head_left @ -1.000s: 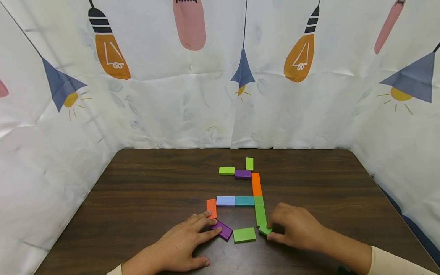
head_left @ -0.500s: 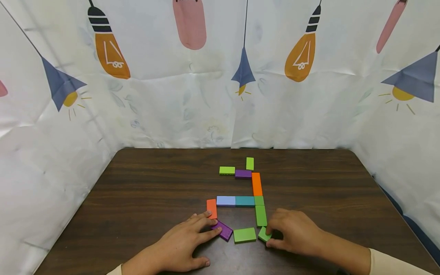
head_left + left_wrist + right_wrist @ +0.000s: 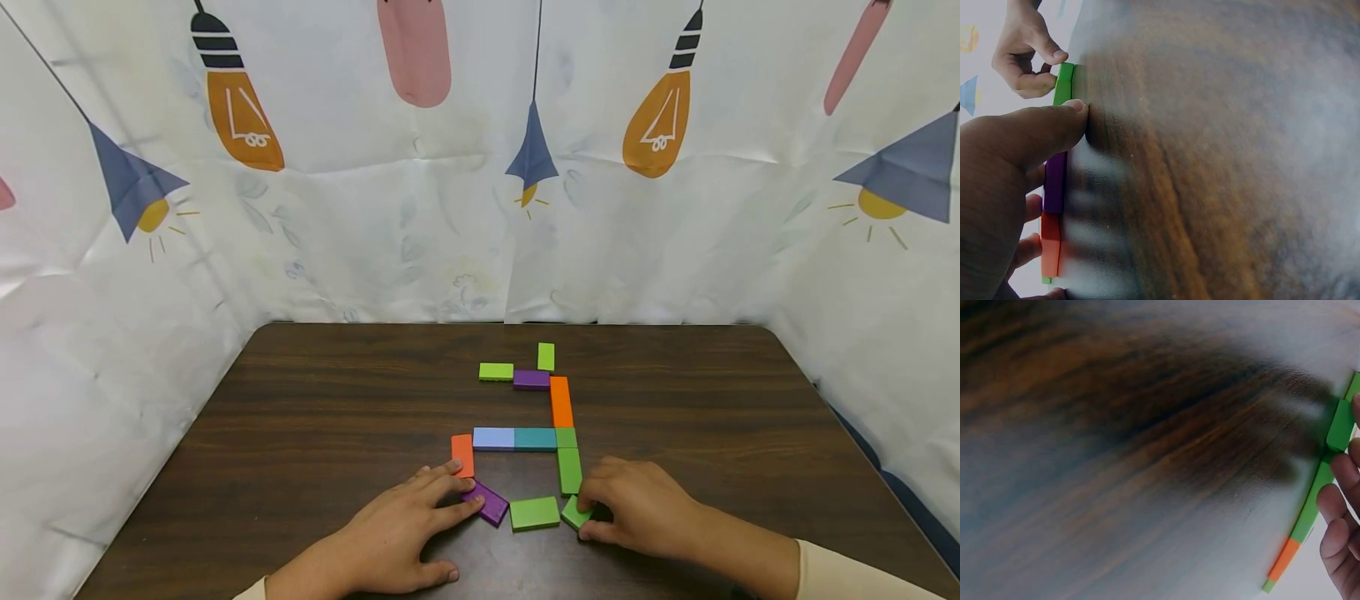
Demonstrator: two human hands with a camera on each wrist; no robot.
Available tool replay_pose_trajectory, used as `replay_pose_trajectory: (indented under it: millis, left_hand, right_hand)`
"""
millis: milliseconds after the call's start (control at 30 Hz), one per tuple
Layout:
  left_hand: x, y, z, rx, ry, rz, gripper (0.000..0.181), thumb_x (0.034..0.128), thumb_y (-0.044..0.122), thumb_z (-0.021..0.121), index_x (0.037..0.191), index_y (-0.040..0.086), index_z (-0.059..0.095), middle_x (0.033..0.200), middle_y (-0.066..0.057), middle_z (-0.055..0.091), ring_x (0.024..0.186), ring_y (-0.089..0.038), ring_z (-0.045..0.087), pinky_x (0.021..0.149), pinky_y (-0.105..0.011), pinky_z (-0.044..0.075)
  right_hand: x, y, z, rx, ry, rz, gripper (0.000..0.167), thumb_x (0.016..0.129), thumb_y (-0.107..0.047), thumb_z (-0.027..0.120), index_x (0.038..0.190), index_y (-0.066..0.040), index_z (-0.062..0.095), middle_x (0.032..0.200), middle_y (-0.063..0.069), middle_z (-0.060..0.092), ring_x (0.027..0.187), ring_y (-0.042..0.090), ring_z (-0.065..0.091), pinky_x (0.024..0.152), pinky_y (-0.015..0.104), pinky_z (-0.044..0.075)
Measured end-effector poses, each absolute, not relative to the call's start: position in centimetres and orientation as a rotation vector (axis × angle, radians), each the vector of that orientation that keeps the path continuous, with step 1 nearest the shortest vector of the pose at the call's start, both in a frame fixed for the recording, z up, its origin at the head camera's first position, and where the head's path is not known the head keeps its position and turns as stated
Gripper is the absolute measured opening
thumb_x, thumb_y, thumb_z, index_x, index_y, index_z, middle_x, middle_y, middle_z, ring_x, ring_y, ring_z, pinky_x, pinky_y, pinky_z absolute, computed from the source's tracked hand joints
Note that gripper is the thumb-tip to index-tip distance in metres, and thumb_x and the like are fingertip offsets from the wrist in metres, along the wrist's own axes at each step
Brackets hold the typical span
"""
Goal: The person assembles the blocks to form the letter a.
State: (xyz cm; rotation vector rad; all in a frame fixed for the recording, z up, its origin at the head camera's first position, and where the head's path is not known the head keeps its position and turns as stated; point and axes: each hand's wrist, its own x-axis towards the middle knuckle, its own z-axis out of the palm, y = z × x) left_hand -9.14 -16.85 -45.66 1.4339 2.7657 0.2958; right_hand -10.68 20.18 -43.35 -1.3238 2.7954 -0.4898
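Note:
In the head view my left hand (image 3: 393,529) lies with fingers spread, fingertips touching a red-orange block (image 3: 462,454) and a tilted purple block (image 3: 492,504). The fingers and thumb of my right hand (image 3: 637,508) pinch a small green block (image 3: 573,511), which stands askew. Left of it lies a wider light green block (image 3: 535,514), set between it and the purple one. Just behind the pinched piece is a long green block (image 3: 569,471). The right wrist view shows the small green block (image 3: 1340,428) partly covered by fingertips.
Light blue (image 3: 493,439) and teal blocks (image 3: 536,439) form a row behind the hands. An orange block (image 3: 561,402), a dark purple block (image 3: 531,380) and two lime blocks (image 3: 497,372) lie farther back. The brown table (image 3: 337,400) meets a printed white curtain (image 3: 337,242).
My right hand has shifted slightly toward me, drawing and turning the small green block so it sits nearer the front. The left hand has stayed in place.

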Motion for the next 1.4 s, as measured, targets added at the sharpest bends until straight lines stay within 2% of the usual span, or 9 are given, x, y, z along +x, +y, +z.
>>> replay_pose_trajectory:
  millis: [633,833,1067,1267,1400]
  left_hand:
    - [-9.1,-16.7,-45.6,1.44,2.776,0.308,0.076,0.0912,0.063,0.067,0.154,0.025,0.049,0.156,0.001,0.043,0.149,-0.03,0.033,0.108,-0.056,0.042]
    - [-9.1,-16.7,-45.6,1.439,2.778,0.305,0.076,0.0912,0.063,0.067,0.155,0.025,0.049,0.156,0.002,0.043,0.149,-0.029,0.033,0.109,-0.056,0.042]
    - [-9.1,-16.8,-45.6,1.434,2.777,0.297,0.076,0.0914,0.063,0.066,0.155,0.026,0.048,0.156,0.002,0.043,0.149,-0.029,0.033,0.109,-0.056,0.041]
    - [-9.1,-16.8,-45.6,1.438,2.771,0.294,0.075,0.0915,0.063,0.066,0.155,0.025,0.049,0.156,0.001,0.043,0.149,-0.029,0.033,0.109,-0.056,0.041]
    - [-9.1,-16.7,-45.6,1.447,2.773,0.294,0.075,0.0915,0.063,0.066,0.154,0.025,0.05,0.156,0.001,0.043,0.149,-0.029,0.033,0.11,-0.056,0.041]
  right_hand:
    - [-10.7,19.8,-43.2,-1.298,2.801,-0.47,0.019,0.082,-0.039,0.086,0.091,-0.028,0.073,0.091,-0.021,0.061,0.081,-0.002,0.05,0.062,0.019,0.046]
    - [-11.3,20.1,-42.6,-1.283,2.832,-0.486,0.023,0.084,-0.046,0.084,0.093,-0.027,0.075,0.091,-0.02,0.061,0.081,-0.001,0.052,0.059,0.019,0.047]
    - [-15.2,20.7,-40.5,-1.203,3.023,-0.478,0.021,0.086,-0.038,0.083,0.097,-0.022,0.074,0.096,-0.011,0.067,0.086,0.009,0.061,0.057,0.022,0.049]
    - [-19.5,20.9,-39.7,-1.059,3.085,-0.433,0.028,0.091,-0.029,0.079,0.114,-0.014,0.074,0.113,0.002,0.07,0.101,0.022,0.065,0.062,0.03,0.054]
    - [-22.0,20.6,-39.7,-0.996,3.053,-0.438,0.033,0.095,-0.025,0.073,0.125,-0.011,0.071,0.127,0.007,0.066,0.114,0.028,0.061,0.072,0.04,0.058]
